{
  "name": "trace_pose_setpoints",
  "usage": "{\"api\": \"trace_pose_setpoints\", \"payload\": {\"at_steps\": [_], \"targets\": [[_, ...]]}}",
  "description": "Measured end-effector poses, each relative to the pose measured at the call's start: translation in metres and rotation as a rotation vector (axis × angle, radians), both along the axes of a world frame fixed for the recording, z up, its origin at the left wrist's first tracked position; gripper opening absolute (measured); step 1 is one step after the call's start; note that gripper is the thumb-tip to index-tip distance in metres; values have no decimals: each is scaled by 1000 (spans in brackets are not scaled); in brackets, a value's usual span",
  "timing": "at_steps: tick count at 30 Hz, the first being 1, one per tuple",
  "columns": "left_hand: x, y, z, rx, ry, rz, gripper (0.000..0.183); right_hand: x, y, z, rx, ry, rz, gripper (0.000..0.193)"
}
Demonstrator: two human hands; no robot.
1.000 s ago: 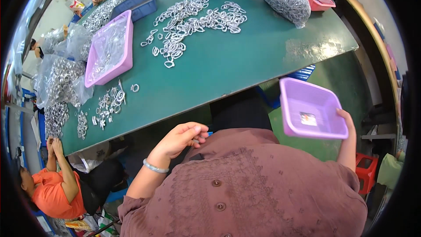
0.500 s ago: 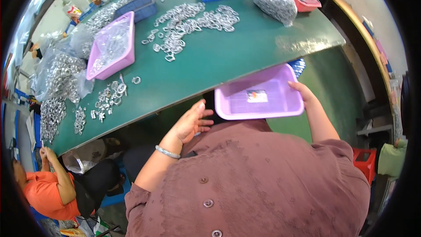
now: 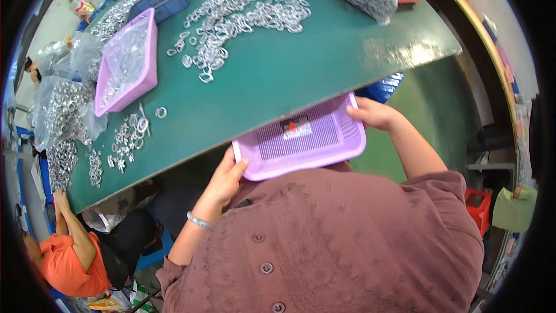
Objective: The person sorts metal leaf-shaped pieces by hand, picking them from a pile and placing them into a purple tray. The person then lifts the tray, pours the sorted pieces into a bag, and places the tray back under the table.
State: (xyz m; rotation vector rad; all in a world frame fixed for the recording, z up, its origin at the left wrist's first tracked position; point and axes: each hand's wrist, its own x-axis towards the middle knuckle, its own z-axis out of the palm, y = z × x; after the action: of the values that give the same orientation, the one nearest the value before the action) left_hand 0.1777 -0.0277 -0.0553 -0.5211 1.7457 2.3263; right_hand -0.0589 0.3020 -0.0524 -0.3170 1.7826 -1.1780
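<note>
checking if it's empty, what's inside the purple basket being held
Inside the purple basket lies a small, partly red card or label; the base beneath it is covered.

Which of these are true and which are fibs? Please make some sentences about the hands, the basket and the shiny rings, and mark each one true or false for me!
1. The left hand and the right hand both hold the purple basket. True.
2. The purple basket is full of rings. False: only a small flat piece with a red spot shows inside it.
3. A bracelet is on the right arm. False: the pale bracelet is on the left arm.
4. Silvery rings lie loose on the green table. True.
5. The person at the far left wears blue on top. False: the shirt is orange.
</note>
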Motion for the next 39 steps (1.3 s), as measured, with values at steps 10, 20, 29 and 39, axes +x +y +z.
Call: {"api": "trace_pose_setpoints", "payload": {"at_steps": [10, 20, 29, 39], "targets": [[-49, -94, 83, -549, 57, -51, 32, -121, -91, 120, -32, 909, 325, 42], [-255, -166, 44, -1456, -23, 240, 86, -247, -326, 80, 34, 1319, 376, 79], [-325, -172, 43, -1454, -123, 100, 82, -243, -377, 61, 236, 1124, 434, 77], [-381, -203, 3, -1436, 347, -221, 64, -249, -367, 35, 74, 1290, 460, 57]]}}
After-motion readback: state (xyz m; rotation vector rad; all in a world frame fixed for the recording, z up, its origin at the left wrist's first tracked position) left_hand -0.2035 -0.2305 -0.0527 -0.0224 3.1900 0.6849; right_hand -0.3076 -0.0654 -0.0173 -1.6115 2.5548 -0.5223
